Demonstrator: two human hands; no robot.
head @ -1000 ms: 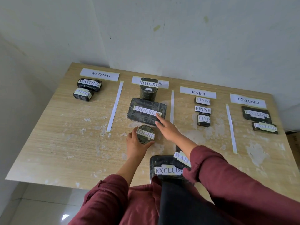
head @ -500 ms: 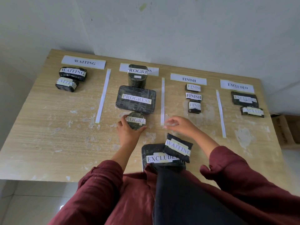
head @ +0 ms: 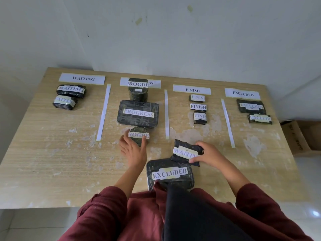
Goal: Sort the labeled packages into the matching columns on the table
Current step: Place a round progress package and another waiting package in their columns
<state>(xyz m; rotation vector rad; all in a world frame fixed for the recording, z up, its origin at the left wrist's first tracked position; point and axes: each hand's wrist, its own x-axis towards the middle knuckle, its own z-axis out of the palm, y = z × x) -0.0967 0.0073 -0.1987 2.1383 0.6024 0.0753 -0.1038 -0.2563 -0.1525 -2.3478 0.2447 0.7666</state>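
My left hand (head: 133, 150) cups a small round black package labeled PROGRESS (head: 139, 135), set on the table just below the large flat PROGRESS package (head: 138, 113). My right hand (head: 207, 153) grips a black package labeled WAITING (head: 185, 151), which rests partly on a flat black package labeled EXCLUDED (head: 169, 173) at the near edge. The wooden table (head: 52, 153) carries four paper headers: WAITING (head: 82, 78), PROGRESS (head: 152, 83), FINISH (head: 192, 90), EXCLUDED (head: 242, 93).
Two WAITING packages (head: 70, 89) lie far left, a tall PROGRESS package (head: 138, 89) at the back, three FINISH packages (head: 198, 107), two EXCLUDED packages (head: 251, 106) far right. White paper strips (head: 103, 112) divide the columns. A cardboard box (head: 302, 134) stands right of the table.
My right hand drew back from the large PROGRESS package to the near middle and closed on the WAITING package. My left hand stayed on the round PROGRESS package.
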